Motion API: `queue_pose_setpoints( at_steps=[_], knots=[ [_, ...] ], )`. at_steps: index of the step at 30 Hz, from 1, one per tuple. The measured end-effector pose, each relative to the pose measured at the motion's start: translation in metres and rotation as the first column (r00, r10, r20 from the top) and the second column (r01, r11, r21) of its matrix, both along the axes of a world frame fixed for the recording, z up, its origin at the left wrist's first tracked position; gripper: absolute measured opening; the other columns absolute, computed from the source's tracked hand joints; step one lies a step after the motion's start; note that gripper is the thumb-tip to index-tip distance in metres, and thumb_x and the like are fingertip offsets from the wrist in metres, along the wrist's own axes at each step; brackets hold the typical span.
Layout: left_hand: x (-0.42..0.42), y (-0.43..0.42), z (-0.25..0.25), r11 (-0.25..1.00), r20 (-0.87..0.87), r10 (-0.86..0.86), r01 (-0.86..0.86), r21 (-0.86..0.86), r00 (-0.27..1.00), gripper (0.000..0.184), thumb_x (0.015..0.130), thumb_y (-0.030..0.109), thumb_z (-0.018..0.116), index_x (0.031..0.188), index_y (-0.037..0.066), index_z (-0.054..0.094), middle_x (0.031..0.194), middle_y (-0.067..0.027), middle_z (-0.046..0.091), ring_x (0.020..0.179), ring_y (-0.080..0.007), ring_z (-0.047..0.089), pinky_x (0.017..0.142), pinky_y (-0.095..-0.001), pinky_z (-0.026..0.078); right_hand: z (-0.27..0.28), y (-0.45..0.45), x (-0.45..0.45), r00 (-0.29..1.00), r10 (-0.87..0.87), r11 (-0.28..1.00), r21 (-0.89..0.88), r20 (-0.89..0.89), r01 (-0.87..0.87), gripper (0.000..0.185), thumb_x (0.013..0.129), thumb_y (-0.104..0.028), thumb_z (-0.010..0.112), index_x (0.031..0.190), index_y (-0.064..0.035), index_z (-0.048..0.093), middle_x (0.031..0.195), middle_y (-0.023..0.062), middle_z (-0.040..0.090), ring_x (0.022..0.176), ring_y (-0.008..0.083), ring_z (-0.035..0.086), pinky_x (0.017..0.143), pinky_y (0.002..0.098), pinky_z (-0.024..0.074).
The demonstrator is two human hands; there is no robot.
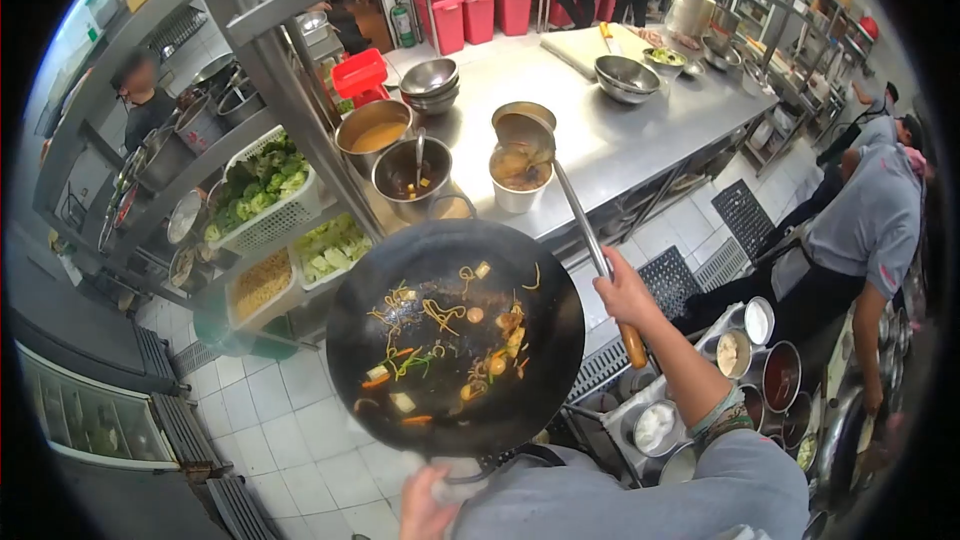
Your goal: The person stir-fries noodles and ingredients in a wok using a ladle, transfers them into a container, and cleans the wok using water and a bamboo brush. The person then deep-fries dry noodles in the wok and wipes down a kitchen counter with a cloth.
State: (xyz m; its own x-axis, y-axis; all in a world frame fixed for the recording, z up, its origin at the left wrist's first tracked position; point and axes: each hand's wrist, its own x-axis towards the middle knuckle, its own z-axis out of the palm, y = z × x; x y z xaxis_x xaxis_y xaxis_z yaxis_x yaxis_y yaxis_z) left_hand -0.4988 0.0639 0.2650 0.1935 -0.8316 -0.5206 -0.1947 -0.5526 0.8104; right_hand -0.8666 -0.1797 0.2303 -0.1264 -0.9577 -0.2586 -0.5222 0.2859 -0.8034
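Note:
My right hand [628,292] is wrapped round the long handle of a ladle [577,205], just above its wooden end. The ladle's bowl [524,128] is tipped over a white tub [519,198] of brown food on the steel counter. Low in the view, my left hand [428,505] grips the near handle of a black wok [350,290], with a pale cloth [460,467] at the handle. The wok is held off the counter, tilted towards me. Scattered in it are noodles [442,316], carrot strips, green strips and pale chunks.
On the steel counter [600,155] stand a pot of orange-brown liquid [374,130], a dark sauce bowl [411,175] and stacked metal bowls [627,78]. Shelves at left hold broccoli [265,185] and cut greens [332,248]. A co-worker [865,200] stands at right, near several seasoning pots [780,375].

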Motion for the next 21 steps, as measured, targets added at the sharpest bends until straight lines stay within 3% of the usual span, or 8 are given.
queue_pose_setpoints(
  at_steps=[2, 5, 8, 10, 11, 14, 18, 21],
  knots=[
    [-0.010, -0.028, 0.028, 0.677, -0.255, 0.667, -0.426, 0.601, 0.700, 0.020, 0.077, 0.019, 0.061, 0.096, 0.014, 0.061, 0.096, 0.0016, 0.060, 0.091, -0.0168, 0.057, 0.056, -0.0307, 0.045, 0.009, -0.002, 0.000, 0.982, 0.027, 0.999, -0.022, -0.189, -0.032, 0.051, 0.081, -0.014, 0.053, 0.129, -0.0022, 0.040, 0.075, 0.0251, 0.060, 0.073, 0.0401, 0.062, 0.068, 0.0450, 0.0474],
    [-0.012, -0.018, 0.030, 0.826, -0.199, 0.487, -0.374, 0.421, 0.851, 0.017, 0.075, 0.022, 0.063, 0.091, 0.016, 0.060, 0.094, 0.0017, 0.059, 0.089, -0.0166, 0.056, 0.055, -0.0311, 0.042, 0.015, -0.006, 0.000, 0.978, 0.022, 1.000, -0.002, -0.206, -0.023, 0.051, 0.082, -0.014, 0.052, 0.130, -0.0032, 0.039, 0.085, 0.0311, 0.061, 0.085, 0.0452, 0.061, 0.074, 0.0476, 0.0471],
    [-0.008, -0.025, 0.024, 0.724, -0.302, 0.626, -0.391, 0.568, 0.719, 0.015, 0.076, 0.022, 0.064, 0.090, 0.016, 0.060, 0.091, 0.0018, 0.059, 0.087, -0.0163, 0.057, 0.055, -0.0314, 0.043, -0.006, -0.005, -0.008, 0.970, 0.009, 0.999, -0.046, -0.242, -0.020, 0.052, 0.082, -0.013, 0.053, 0.131, -0.0036, 0.038, 0.078, 0.0258, 0.062, 0.075, 0.0405, 0.063, 0.068, 0.0452, 0.0483],
    [-0.022, -0.036, 0.042, 0.736, -0.339, 0.622, -0.378, 0.561, 0.706, 0.015, 0.076, 0.022, 0.064, 0.089, 0.016, 0.060, 0.090, 0.0019, 0.059, 0.086, -0.0160, 0.057, 0.055, -0.0314, 0.043, -0.016, -0.008, -0.011, 1.000, 0.003, 0.978, -0.210, 0.004, -0.002, 0.052, 0.084, -0.011, 0.052, 0.132, -0.0046, 0.036, 0.064, 0.0119, 0.057, 0.053, 0.0253, 0.058, 0.052, 0.0377, 0.0463],
    [-0.027, -0.041, 0.052, 0.748, -0.373, 0.616, -0.366, 0.553, 0.694, 0.014, 0.076, 0.022, 0.064, 0.088, 0.016, 0.061, 0.088, 0.0021, 0.059, 0.084, -0.0158, 0.058, 0.056, -0.0315, 0.043, 0.025, -0.010, -0.001, 0.911, -0.123, 0.990, 0.115, 0.394, 0.084, 0.047, 0.086, -0.008, 0.051, 0.131, -0.0063, 0.037, 0.059, 0.0008, 0.046, 0.043, 0.0105, 0.044, 0.038, 0.0279, 0.0379],
    [-0.026, -0.038, 0.046, 0.772, -0.433, 0.602, -0.352, 0.529, 0.671, 0.013, 0.077, 0.021, 0.063, 0.088, 0.016, 0.061, 0.087, 0.0018, 0.060, 0.083, -0.0158, 0.059, 0.060, -0.0333, 0.045, 0.049, -0.005, -0.003, 0.775, -0.140, 0.981, 0.194, 0.617, 0.023, 0.043, 0.085, -0.007, 0.049, 0.127, -0.0095, 0.041, 0.058, -0.0029, 0.037, 0.038, 0.0065, 0.037, 0.032, 0.0232, 0.0347],
    [-0.024, -0.022, 0.047, 0.786, -0.458, 0.598, -0.369, 0.496, 0.657, 0.014, 0.079, 0.021, 0.060, 0.090, 0.013, 0.062, 0.090, 0.0010, 0.061, 0.083, -0.0166, 0.059, 0.066, -0.0378, 0.048, 0.101, 0.026, -0.007, 0.716, -0.162, 0.937, 0.333, 0.678, -0.103, 0.042, 0.086, -0.008, 0.049, 0.128, -0.0101, 0.043, 0.058, -0.0037, 0.037, 0.039, 0.0059, 0.037, 0.032, 0.0232, 0.0336],
    [-0.031, -0.001, 0.063, 0.772, -0.387, 0.624, -0.459, 0.439, 0.679, 0.016, 0.081, 0.022, 0.058, 0.092, 0.011, 0.062, 0.090, -0.0008, 0.061, 0.084, -0.0154, 0.059, 0.067, -0.0386, 0.047, 0.133, 0.062, 0.006, 0.888, 0.013, 0.898, 0.386, 0.459, -0.212, 0.045, 0.085, -0.009, 0.050, 0.130, -0.0090, 0.044, 0.059, -0.0035, 0.041, 0.039, 0.0059, 0.038, 0.033, 0.0231, 0.0321]
  ],
)
